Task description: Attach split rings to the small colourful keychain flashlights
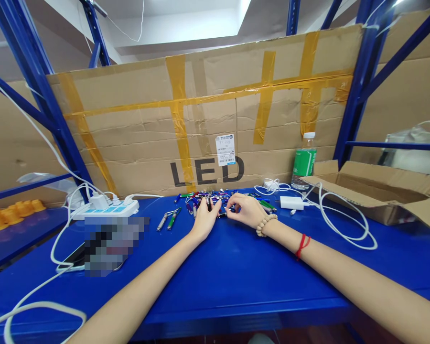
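A heap of small, colourful metal cylinders with clips [189, 205] lies at the back middle of the blue shelf, right by my hands. My left hand [204, 220] is closed around a small dark cylinder [209, 203] at the heap's front edge. Just to its right, my right hand [249, 211] has its thumb and forefinger pinched together; what sits between them is too small to make out. A short black piece [222, 215] lies between the two hands. Apart from the heap, to the left, rest a silver cylinder [161, 223] and a green one [172, 220], joined to clips.
A white power strip [123, 210] with cables stands at left, behind a blurred phone-like item [107, 246]. At right are a white charger [291, 203], a looped cable [370, 234], a green-labelled bottle [304, 162] and an open cardboard box [397, 217]. A taped cardboard wall [146, 143] closes the back.
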`<state>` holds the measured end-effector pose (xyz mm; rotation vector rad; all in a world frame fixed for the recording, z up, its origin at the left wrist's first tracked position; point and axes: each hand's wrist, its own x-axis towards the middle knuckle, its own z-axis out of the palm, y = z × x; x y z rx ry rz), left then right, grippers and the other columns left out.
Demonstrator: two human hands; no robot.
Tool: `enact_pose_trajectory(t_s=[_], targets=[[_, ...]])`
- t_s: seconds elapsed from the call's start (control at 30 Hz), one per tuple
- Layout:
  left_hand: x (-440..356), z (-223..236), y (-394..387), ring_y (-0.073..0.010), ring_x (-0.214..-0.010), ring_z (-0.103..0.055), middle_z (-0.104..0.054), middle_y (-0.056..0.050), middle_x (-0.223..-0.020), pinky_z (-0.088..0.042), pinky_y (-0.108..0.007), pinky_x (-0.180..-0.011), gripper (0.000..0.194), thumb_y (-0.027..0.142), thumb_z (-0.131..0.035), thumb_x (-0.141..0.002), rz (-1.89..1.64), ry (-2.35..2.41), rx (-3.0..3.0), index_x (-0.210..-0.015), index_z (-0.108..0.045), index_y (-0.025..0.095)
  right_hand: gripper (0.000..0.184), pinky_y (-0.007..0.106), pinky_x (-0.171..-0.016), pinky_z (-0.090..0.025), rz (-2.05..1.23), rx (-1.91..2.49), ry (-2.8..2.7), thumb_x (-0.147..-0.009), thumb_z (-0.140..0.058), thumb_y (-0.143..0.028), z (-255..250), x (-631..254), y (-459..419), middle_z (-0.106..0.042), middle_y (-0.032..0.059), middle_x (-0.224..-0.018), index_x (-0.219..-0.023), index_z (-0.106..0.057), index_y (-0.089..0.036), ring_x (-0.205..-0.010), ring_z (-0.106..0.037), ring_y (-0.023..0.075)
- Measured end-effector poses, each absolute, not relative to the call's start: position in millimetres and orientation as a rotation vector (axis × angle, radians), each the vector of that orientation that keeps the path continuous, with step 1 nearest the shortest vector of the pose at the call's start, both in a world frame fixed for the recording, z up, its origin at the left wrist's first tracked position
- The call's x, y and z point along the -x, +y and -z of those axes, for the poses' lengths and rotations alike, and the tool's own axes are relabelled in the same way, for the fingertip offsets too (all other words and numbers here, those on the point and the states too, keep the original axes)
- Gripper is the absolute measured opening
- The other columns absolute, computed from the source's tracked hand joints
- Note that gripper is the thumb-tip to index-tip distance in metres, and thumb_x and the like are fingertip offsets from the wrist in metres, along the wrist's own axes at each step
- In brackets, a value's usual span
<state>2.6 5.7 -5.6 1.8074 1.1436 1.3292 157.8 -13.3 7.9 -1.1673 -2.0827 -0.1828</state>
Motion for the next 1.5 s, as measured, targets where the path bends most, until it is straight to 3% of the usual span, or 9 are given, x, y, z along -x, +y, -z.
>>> enact_pose_trajectory(t_s=[0.13, 0.5, 1.0, 1.23, 1.37, 1.5], targets=[[-3, 7, 7, -0.0110, -0.054, -0.048, -0.048, 0.006, -0.056, -0.035, -0.023, -0.057, 0.022, 0.031, -0.055, -0.072, -1.295, 1.103, -1.850, -0.068, -0.037, 0.020, 0.008, 0.021, -0.062, -0.044, 0.151, 1.024, -2.184, -0.072, -0.054, -0.019, -3, -157, -11, -0.061, 0.0024, -0.080, -0.072, -0.061, -0.016, -0.059, -0.054, 0.0082], [-2, 8, 8, -0.0119, -0.052, -0.051, -0.052, 0.005, -0.053, -0.037, -0.024, -0.056, 0.019, 0.026, -0.058, -0.070, -1.250, 1.191, -1.848, -0.066, -0.040, 0.020, 0.009, 0.022, -0.070, -0.046, 0.185, 0.988, -2.317, -0.074, -0.052, -0.018, -1, -157, -9, -0.060, 0.0037, -0.081, -0.071, -0.060, -0.015, -0.073, -0.058, 0.0117], [-2, 9, 10, -0.0116, -0.056, -0.052, -0.054, 0.004, -0.058, -0.039, -0.023, -0.056, 0.023, 0.018, -0.061, -0.065, -1.213, 1.227, -1.824, -0.066, -0.038, 0.019, 0.010, 0.022, -0.069, -0.046, 0.192, 0.911, -2.297, -0.074, -0.051, -0.019, 2, -158, -7, -0.061, 0.0034, -0.084, -0.070, -0.059, -0.016, -0.073, -0.057, 0.0113], [-2, 15, 17, -0.0113, -0.057, -0.049, -0.049, 0.005, -0.057, -0.039, -0.024, -0.059, 0.016, 0.018, -0.055, -0.069, -1.316, 1.164, -1.834, -0.073, -0.039, 0.019, 0.012, 0.020, -0.061, -0.045, 0.136, 1.013, -2.269, -0.076, -0.052, -0.021, 1, -157, -8, -0.061, 0.0030, -0.084, -0.082, -0.061, -0.016, -0.060, -0.055, 0.0087], [-2, 14, 16, -0.0109, -0.058, -0.049, -0.047, 0.005, -0.060, -0.038, -0.023, -0.059, 0.012, 0.018, -0.049, -0.073, -1.368, 1.147, -1.917, -0.072, -0.037, 0.020, 0.027, 0.021, -0.061, -0.044, 0.154, 1.065, -2.195, -0.075, -0.054, -0.025, 0, -157, -9, -0.064, 0.0026, -0.084, -0.101, -0.058, -0.016, -0.061, -0.057, 0.0098], [-2, 11, 12, -0.0108, -0.059, -0.049, -0.048, 0.004, -0.063, -0.037, -0.023, -0.059, 0.010, 0.019, -0.048, -0.074, -1.386, 1.145, -1.993, -0.071, -0.038, 0.019, 0.025, 0.022, -0.060, -0.041, 0.266, 1.069, -2.260, -0.078, -0.053, -0.029, 0, -157, -9, -0.066, 0.0028, -0.077, -0.098, -0.062, -0.018, -0.063, -0.058, 0.0122]])
